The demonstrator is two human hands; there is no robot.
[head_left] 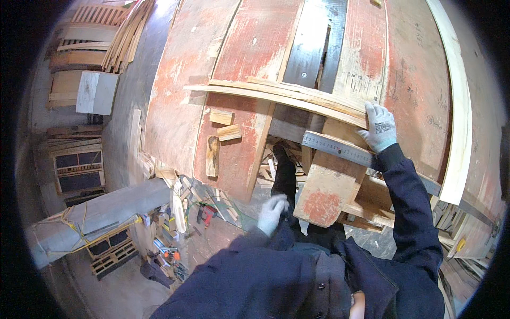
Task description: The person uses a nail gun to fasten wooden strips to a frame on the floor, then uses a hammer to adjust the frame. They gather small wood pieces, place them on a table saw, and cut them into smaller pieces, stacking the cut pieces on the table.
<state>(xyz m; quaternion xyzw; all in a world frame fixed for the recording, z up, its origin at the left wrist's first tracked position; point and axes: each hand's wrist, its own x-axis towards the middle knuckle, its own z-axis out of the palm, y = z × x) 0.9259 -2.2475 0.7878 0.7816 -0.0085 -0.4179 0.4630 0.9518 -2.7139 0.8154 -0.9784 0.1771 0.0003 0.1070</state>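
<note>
My right hand (380, 127), in a pale work glove, is closed at the right end of several thin wooden strips (297, 97). The strips lie side by side across the workbench (244, 48), over a metal-lined slot. Just below that hand runs a steel rule with marked graduations (338, 150), fixed along a wooden piece. My left hand (272, 213), also gloved, hangs low beside my leg, away from the strips. Its fingers are loosely bent and somewhat blurred, with nothing visible in them.
Three short wood blocks (221, 117) rest on the bench left of the slot. A rounded board (320, 204) juts toward my body. One long pale plank (459, 106) runs along the right. Wood offcuts and a red power tool (207, 214) are at lower left; stacked timber (127, 37) stands beyond.
</note>
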